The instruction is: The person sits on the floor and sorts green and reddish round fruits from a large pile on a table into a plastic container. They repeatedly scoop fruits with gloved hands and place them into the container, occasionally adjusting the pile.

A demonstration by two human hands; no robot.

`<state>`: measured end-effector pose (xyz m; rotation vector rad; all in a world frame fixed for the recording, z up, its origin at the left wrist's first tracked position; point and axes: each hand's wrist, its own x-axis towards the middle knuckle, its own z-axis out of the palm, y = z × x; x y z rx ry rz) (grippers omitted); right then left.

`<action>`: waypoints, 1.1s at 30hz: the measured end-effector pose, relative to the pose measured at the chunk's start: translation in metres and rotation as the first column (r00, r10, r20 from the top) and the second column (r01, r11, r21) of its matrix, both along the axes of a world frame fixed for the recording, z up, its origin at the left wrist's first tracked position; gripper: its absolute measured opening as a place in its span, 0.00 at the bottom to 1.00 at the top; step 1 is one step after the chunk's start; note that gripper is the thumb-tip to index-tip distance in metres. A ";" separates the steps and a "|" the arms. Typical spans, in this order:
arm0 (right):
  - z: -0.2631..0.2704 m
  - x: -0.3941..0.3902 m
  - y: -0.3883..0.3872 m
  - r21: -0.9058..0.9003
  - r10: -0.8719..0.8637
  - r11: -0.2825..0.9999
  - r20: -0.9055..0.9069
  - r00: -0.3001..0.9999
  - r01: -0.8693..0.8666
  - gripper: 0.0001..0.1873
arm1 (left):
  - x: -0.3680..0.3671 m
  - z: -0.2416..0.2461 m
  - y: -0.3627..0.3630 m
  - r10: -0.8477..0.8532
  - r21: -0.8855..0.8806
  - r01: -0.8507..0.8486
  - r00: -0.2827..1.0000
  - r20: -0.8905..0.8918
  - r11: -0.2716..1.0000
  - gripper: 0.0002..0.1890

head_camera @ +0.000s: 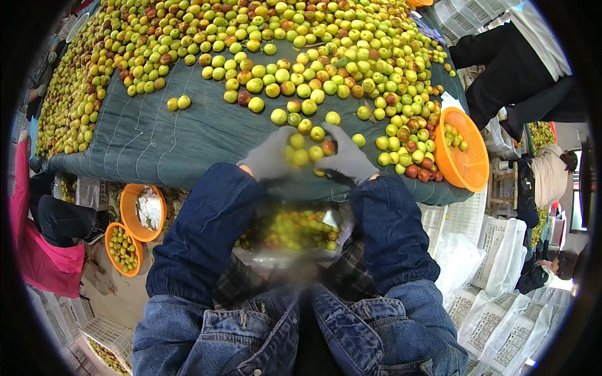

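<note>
My left hand (270, 154) and my right hand (347, 155), both in grey gloves, curve around a cluster of yellow-green jujubes (315, 153) at the near edge of the cloth-covered table. The fruit is cradled between the palms, and one reddish jujube (328, 148) rests against the right fingers. Blur over the left fingers hides their exact contact. Loose jujubes (294, 105) lie just beyond my fingertips. Below my forearms, in front of my lap, is a plastic-lined container of jujubes (291, 230), partly blurred, with a white slip (330, 218) on top.
A large heap of jujubes (282, 21) spreads across the dark green cloth (141, 136). An orange basket (472, 160) with a few fruits stands at the table's right edge. Orange baskets (123, 207) sit on the floor at left. Crates (494, 254) line the right; people are nearby.
</note>
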<state>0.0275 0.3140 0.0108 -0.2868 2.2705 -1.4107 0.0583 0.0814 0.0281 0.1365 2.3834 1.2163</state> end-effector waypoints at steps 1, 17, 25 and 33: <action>0.000 0.001 -0.002 -0.002 0.046 0.999 0.042 0.998 -0.046 0.40 | 0.002 0.003 0.004 -0.010 0.002 0.009 0.998 0.069 1.000 0.53; 0.034 0.031 0.019 0.242 0.122 0.966 -0.102 0.987 -0.095 0.22 | 0.046 0.030 -0.006 -0.220 -0.162 0.223 0.975 0.041 0.961 0.33; -0.013 -0.057 0.007 0.039 -0.135 0.989 -0.194 0.972 0.145 0.17 | -0.055 0.006 -0.016 0.257 -0.028 -0.267 0.948 -0.188 0.963 0.40; 0.006 -0.123 -0.057 0.552 0.324 0.830 -0.601 0.730 0.087 0.27 | -0.071 -0.008 -0.043 0.281 -0.287 -0.450 0.832 -0.479 0.846 0.32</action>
